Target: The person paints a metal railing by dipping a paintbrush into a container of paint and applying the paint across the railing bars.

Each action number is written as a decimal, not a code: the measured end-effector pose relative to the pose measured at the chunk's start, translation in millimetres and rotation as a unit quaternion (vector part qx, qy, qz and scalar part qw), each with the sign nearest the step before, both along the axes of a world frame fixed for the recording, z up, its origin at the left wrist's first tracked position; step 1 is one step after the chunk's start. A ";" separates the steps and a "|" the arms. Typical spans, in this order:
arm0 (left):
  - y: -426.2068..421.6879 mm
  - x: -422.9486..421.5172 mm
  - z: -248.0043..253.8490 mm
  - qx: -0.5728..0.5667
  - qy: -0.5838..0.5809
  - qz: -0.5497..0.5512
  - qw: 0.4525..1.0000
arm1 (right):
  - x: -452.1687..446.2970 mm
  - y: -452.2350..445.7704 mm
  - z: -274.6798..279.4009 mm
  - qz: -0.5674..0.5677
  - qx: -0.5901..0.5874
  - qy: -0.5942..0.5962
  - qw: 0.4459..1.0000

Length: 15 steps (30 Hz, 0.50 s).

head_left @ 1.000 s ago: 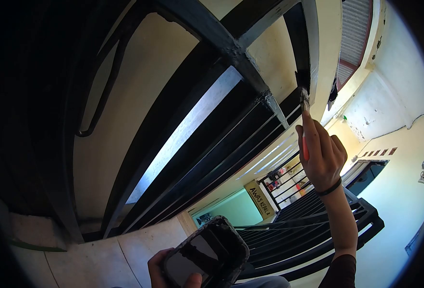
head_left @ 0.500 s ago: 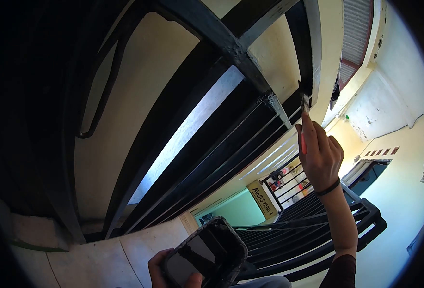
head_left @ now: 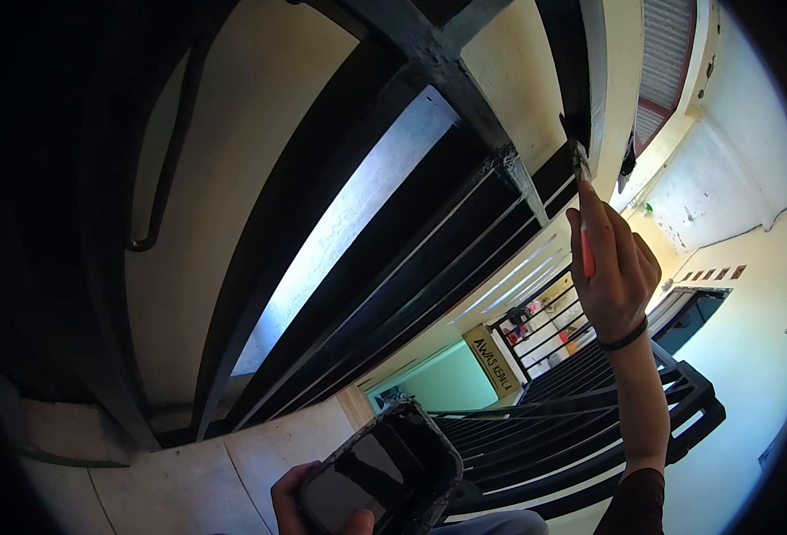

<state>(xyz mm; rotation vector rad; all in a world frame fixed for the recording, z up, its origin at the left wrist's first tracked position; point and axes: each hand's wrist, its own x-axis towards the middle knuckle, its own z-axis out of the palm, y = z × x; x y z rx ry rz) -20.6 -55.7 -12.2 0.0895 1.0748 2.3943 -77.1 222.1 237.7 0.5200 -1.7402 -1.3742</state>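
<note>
My right hand [head_left: 621, 263] is closed around the red handle of a paintbrush [head_left: 587, 252]. The brush's dark bristles touch a black metal bar [head_left: 570, 76] of the railing at upper right. Low in the view, my left hand [head_left: 292, 499] grips a paint tray [head_left: 451, 464] by its edge, thumb over the rim. The tray is black and smeared, with dark, glossy liquid paint [head_left: 358, 486] inside. Several black bars meet at a crosspiece [head_left: 429, 58] with rough joints, close in front of me.
A cream wall [head_left: 255, 89] stands behind the bars. Pale floor tiles [head_left: 259, 473] lie below. Another black railing [head_left: 580, 428] runs behind my right forearm. A sign [head_left: 491, 361] reading "AWAS KEPALA" hangs over a green-lit opening [head_left: 438, 383].
My right hand and the brush have moved up and slightly right along the bar. The view has shifted a little; my left hand still holds the tray in nearly the same place.
</note>
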 end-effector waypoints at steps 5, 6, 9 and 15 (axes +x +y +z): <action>0.2 1.5 -2.2 -0.014 -0.019 -0.009 1.000 | 13.8 5.6 -19.7 -0.014 -0.016 -0.009 1.000; 0.6 1.7 -2.8 -0.017 -0.023 -0.009 1.000 | 14.1 8.1 -19.4 -0.017 -0.021 -0.006 1.000; 5.6 1.9 -3.2 -0.019 -0.018 -0.016 1.000 | 5.7 11.7 -7.2 -0.006 -0.014 0.006 1.000; 8.1 1.0 -2.5 -0.030 -0.023 -0.032 0.999 | 14.5 4.2 -19.7 0.024 0.002 -0.014 1.000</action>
